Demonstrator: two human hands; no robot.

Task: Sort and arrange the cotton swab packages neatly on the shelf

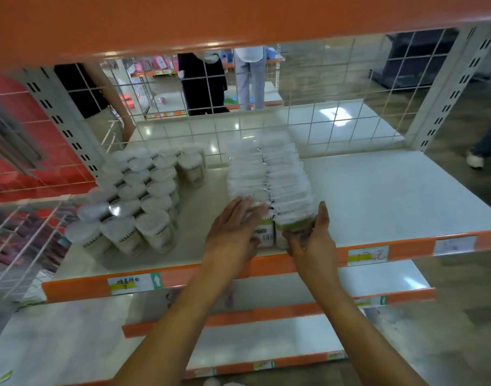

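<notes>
Both hands (pixel 230 232) (pixel 313 242) around front swab packages (pixel 267 234)

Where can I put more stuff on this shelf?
The biggest bare patch is the shelf right of the flat packet rows, up to the wire grid behind and the orange front edge. A narrow strip runs between the round tubs and the packets. The front middle is crowded: the left hand and right hand press the packets.
</notes>
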